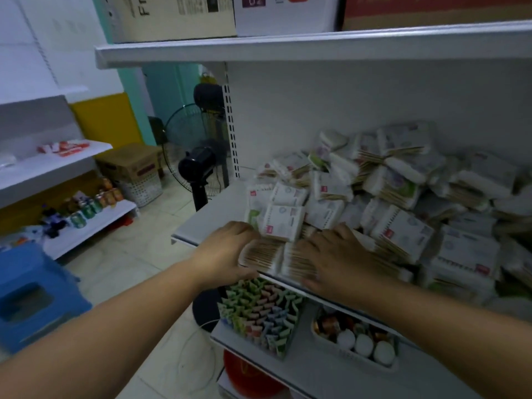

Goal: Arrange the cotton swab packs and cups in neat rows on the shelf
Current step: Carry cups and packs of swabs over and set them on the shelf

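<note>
1. Head view: we're looking down at the shelf (201, 226), and the swab packs are lying in a loose pile (397, 191) running from the middle out to the right end, tilted every which way.
2. The left hand (227, 250) is curling over the left end of the front pack (260, 254), thumb tucking in low at the shelf lip. It's gripping that pack.
3. The right hand (336, 260) is lying flat with its fingers straight and spread. It's pressing down on the second pack (298, 262) and holding nothing.
4. Those two packs are sitting side by side and touching at the very front edge, wooden sticks facing the camera. To my eye a front row is being squared up here.
5. It's looking like early going, with nearly all the packs sitting unsorted behind and to the right of this pair.
6. As for cups, I'm not making out any on this shelf, and the far right is too blurred to call.
7. The next move is likely calling for the pair to be nudged flush with the lip. After that, a pack needs drawing off the near side of the pile and setting down just beside them.
8. That's needing a light touch, since the pile is leaning forward. A careless tug could be sending packs over the lip onto the tray (259, 309) and basket (357, 338) on the level below.
</note>
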Motion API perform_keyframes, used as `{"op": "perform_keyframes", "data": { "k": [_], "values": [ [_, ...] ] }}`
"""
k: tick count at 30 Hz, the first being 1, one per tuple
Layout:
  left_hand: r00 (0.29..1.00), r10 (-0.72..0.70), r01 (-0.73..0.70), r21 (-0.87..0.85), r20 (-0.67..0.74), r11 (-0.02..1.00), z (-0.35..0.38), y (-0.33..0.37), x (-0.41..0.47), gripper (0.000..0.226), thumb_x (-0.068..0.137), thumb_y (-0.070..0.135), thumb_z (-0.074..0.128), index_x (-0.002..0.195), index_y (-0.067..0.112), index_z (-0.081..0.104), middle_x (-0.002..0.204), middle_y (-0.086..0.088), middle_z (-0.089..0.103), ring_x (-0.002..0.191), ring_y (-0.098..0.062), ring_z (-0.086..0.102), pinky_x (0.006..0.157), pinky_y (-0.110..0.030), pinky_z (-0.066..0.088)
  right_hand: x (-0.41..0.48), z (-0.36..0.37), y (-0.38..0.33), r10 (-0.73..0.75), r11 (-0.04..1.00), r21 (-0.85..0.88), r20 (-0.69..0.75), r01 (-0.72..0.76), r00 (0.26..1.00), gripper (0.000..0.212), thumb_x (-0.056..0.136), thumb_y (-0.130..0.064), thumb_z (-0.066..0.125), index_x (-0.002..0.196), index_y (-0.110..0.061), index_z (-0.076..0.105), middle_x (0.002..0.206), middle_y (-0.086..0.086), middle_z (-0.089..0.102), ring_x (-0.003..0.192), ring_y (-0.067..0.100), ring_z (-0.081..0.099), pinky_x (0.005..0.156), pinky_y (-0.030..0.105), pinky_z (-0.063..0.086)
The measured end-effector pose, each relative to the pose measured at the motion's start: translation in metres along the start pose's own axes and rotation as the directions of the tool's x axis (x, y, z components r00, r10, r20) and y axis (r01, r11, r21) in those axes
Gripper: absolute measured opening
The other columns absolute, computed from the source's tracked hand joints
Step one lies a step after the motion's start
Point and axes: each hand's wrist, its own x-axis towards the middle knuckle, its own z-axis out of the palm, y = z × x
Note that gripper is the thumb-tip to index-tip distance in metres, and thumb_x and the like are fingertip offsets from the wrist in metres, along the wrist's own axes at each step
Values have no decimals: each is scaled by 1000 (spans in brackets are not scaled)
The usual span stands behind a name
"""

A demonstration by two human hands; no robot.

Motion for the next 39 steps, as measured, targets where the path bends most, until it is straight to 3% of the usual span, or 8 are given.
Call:
{"op": "perform_keyframes", "data": {
  "k": [6,11,15,24,28,33,36,39],
  "values": [
    [982,188,-188,3,10,982,26,-25,7,65,81,44,68,138,25,44,142,-3,42,131,-21,37,101,-32,37,0,-3,-4,67,996,53,57,-70,996,62,65,-61,54,114,-24,56,98,-6,64,86,16,62,90,31,26],
    [927,370,-374,-98,-61,922,35,-49,14,54,70,38,77,117,19,60,120,-7,59,108,-27,58,78,-35,54,-2,-24,-12,170,979,70,234,-191,957,69,77,-62,46,136,-26,45,124,-4,56,110,18,52,98,28,18],
    [863,492,-502,-79,-116,861,31,-59,19,43,78,48,54,112,23,63,110,0,64,100,-19,61,74,-29,54,2,-46,-29,319,928,85,316,-362,893,70,80,-63,39,143,-34,32,137,-5,45,120,18,43,102,30,34],
    [808,574,-590,-191,-135,785,20,-72,19,47,83,48,39,116,22,61,109,3,65,97,-16,61,73,-29,51,-10,-55,-52,633,420,368,536,-830,558,44,95,-47,41,129,-22,56,135,1,53,113,17,52,86,25,39],
    [852,523,-512,-253,-24,821,11,-64,18,62,76,57,29,121,25,57,112,7,63,99,-13,58,79,-26,47,-19,-56,-53,646,-47,615,620,-787,445,24,97,-38,42,114,-24,54,109,6,56,83,22,57,66,33,50],
    [936,338,-253,-484,96,838,-8,-35,13,50,72,53,41,104,22,63,95,5,65,88,-15,59,75,-27,46,-61,-65,-43,592,-349,670,699,-655,401,37,94,-50,40,99,-19,60,72,0,63,63,17,53,52,24,37],
    [958,122,144,-801,261,581,-19,10,8,9,90,19,53,90,19,62,87,-7,66,83,-26,63,75,-34,51,-101,-81,-35,503,-487,694,719,-531,479,43,82,-58,48,91,-19,62,66,-1,63,60,14,48,49,21,31],
    [863,109,441,-841,493,313,-20,71,5,18,94,7,44,99,11,60,86,-13,69,79,-28,65,74,-40,53,-156,-95,-28,448,-514,729,678,-452,583,54,62,-52,78,102,-20,63,77,0,63,63,12,51,50,20,34]
  ]
}}
